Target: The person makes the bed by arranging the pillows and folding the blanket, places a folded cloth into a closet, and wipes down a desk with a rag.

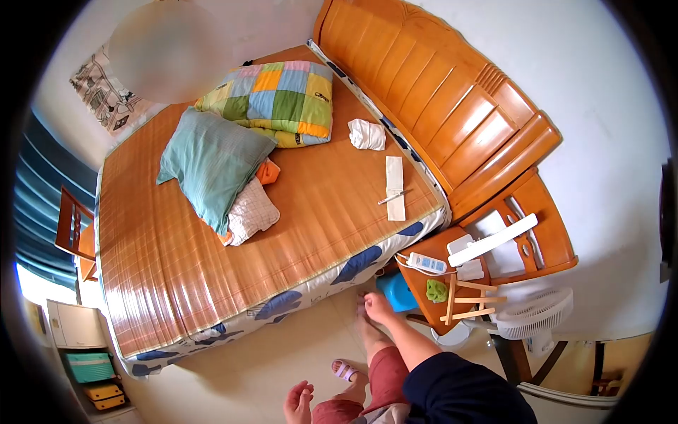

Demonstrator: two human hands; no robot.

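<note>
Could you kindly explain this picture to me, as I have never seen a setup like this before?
There is no machine here, only a person working bare-handed. The single picture comes from a camera worn on the head, looking forward and down, so you see the wearer's own arms and legs.

On the bed mat lie a checked quilt, a green pillow partly covering other cloths, a bundled white cloth, and a pale strip with a slim pen-like item across it.

The right hand is near a blue bin, fingers curled; I cannot tell whether it holds anything small. The left hand is loosely curled, with nothing visible in it.
</note>
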